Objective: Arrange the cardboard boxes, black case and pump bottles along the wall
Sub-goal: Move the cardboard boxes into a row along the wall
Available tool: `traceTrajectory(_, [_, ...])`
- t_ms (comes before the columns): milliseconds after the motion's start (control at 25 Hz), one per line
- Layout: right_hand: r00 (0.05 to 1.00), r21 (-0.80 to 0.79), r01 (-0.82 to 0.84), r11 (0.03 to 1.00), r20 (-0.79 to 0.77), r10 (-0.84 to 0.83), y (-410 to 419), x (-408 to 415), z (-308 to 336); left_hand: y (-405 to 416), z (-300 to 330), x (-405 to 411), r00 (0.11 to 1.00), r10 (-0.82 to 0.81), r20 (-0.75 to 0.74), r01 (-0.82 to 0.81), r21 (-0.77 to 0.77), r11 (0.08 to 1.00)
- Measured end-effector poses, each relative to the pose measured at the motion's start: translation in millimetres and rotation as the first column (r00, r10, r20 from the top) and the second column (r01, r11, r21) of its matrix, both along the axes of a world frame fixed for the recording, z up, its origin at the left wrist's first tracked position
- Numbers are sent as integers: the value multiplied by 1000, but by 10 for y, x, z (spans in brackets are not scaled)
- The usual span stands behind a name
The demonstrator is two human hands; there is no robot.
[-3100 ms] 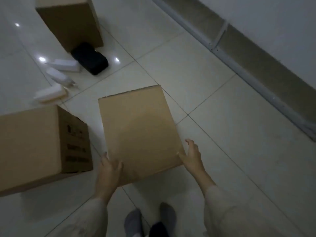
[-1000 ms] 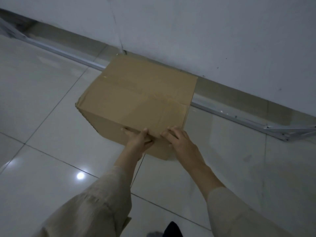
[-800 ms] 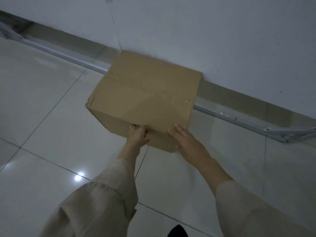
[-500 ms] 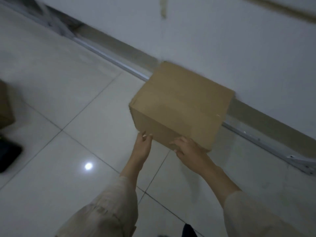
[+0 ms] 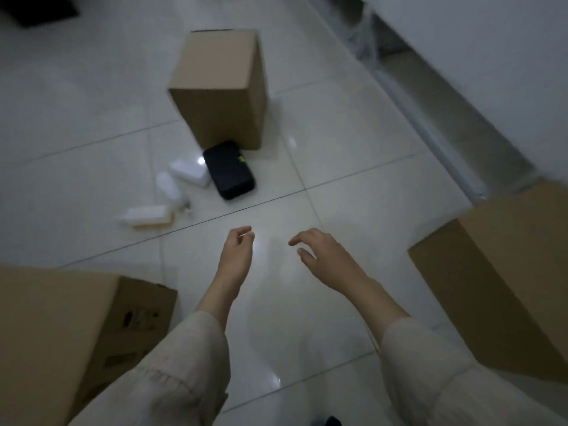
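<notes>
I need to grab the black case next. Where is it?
In the head view the black case lies flat on the floor, centre-left, right at the foot of the upright box, with white bottles just to its left.

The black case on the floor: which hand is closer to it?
Left. The left hand hovers just short of the black case; the right hand hangs farther right.

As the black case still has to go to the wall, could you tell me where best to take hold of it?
Grip the black case across its two long sides, coming from above. It lies flat on the floor, so only its top and edges are free. The tall box seems to crowd its far end; bottles lie to one side.
</notes>
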State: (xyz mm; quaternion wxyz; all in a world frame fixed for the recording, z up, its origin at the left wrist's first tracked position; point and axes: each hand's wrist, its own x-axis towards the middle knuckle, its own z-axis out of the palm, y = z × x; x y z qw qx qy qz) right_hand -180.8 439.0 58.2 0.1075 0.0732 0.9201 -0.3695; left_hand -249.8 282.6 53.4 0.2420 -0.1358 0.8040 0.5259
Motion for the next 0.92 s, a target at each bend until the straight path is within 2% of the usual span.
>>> traceTrajectory(160, [979,-6,-203,979,19,203,-1016,-474,4,-1140,15,-148,977,212,-22,-213,-66,975])
traceTrajectory(280, [945,-22,-322,946,48,323,-1776,-713,-58,-1997,-18,-189,929,363,-69,-368,-99,924])
traceTrajectory(440, [902,-40,-424,905,68,426,-2688,-1009,-252,-3082,-208,-172,869,486,-90,-493,-230,839])
traceTrajectory(560, [910,-66,-407,911,54,410,-3248,-1278,-511,-3689,-468,-126,816,569,-101,-557,-399,728])
traceTrajectory(720, [927,-128,-330,935,141,346,-3744,-1610,-938,-4122,-855,-13,664,748,-11,-631,-544,552])
traceTrajectory(840, [927,-181,-220,958,266,263,-3895,-1817,-1210,-4234,-1095,-1,517,844,140,-680,-531,505])
traceTrajectory(920, [915,-238,-163,958,326,237,-3885,-1895,-1318,-4255,-1165,-36,483,867,119,-712,-523,469])
